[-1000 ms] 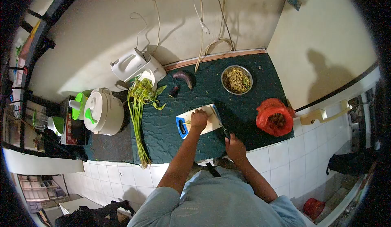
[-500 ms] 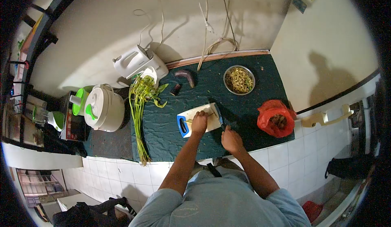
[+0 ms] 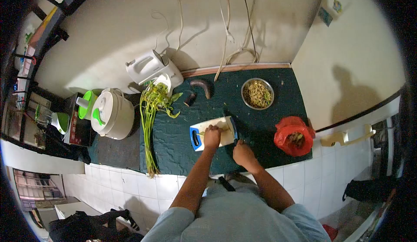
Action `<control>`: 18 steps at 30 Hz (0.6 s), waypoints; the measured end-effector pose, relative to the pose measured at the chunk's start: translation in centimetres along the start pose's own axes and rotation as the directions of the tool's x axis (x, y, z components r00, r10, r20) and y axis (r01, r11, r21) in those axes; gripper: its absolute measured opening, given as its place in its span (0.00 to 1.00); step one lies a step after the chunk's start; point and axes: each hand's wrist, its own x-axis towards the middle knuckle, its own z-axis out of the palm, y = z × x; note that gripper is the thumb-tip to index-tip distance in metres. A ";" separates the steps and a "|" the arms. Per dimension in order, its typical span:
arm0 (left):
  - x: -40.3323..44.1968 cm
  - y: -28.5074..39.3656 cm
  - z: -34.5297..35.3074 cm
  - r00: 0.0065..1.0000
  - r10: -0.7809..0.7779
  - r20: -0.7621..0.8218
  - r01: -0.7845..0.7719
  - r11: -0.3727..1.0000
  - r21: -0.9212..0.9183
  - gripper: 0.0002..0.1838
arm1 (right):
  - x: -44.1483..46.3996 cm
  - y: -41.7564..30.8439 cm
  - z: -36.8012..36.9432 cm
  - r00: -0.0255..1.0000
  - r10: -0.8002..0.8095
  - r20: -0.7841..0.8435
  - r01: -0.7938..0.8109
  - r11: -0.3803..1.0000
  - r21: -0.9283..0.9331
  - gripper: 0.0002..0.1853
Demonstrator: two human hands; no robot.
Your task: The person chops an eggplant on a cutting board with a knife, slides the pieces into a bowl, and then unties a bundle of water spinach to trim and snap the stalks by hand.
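Observation:
A white cutting board with blue ends (image 3: 227, 138) lies on the dark green cloth. My left hand (image 3: 212, 136) is closed over thin green stalks (image 3: 200, 133) on the board, its fingers pressed together. At the board's right end, my right hand (image 3: 244, 154) is wrapped round the black handle of a knife (image 3: 236, 141); the blade is hard to make out against the board's edge. Left of the board lies a bunch of leafy green stalks (image 3: 149, 129). Behind it are a curved purple eggplant (image 3: 202, 87) and a short eggplant piece (image 3: 190, 99).
A metal bowl of chopped food (image 3: 257, 94) stands at the back right, a red plastic bag (image 3: 294, 136) in front of it. On the left are a white rice cooker (image 3: 112, 114) and a white mixer (image 3: 154, 69). Cables hang on the wall.
My right hand and the knife have moved left, closer to the board and my left hand. The camera view has tilted slightly, so the scene sits a little lower.

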 end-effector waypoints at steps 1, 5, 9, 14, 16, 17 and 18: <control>0.1 -0.4 0.5 0.999 0.042 -0.011 -0.042 0.999 -0.019 0.11 | 0.2 0.1 0.3 1.000 -0.012 0.017 0.012 1.000 0.011 0.26; -0.3 -0.3 0.8 0.992 0.109 -0.057 -0.098 0.981 0.166 0.09 | 0.0 -0.1 0.6 0.991 0.061 0.119 -0.075 0.991 0.113 0.24; 0.0 -0.4 0.7 0.980 0.162 -0.117 -0.147 0.980 0.132 0.08 | 0.3 2.3 4.5 0.977 0.156 0.146 -0.186 0.958 0.220 0.24; 0.7 0.1 -1.0 0.996 0.093 -0.010 -0.089 0.977 0.192 0.07 | 2.1 -0.8 -0.3 0.986 0.135 0.097 -0.148 0.979 0.142 0.26; 0.9 -0.3 -0.5 0.998 0.066 0.023 -0.069 0.974 0.214 0.07 | 2.2 -1.1 -0.6 0.980 0.136 0.144 -0.144 0.988 0.051 0.27; 1.1 -0.6 -0.2 0.995 0.099 0.004 -0.098 0.981 0.165 0.06 | 1.8 -1.2 -0.2 0.980 0.138 0.144 -0.146 0.988 0.050 0.27; 1.2 -0.9 0.0 0.991 0.130 -0.019 -0.127 0.985 0.116 0.06 | 1.0 -1.3 0.7 0.978 0.167 0.124 -0.178 0.980 0.086 0.27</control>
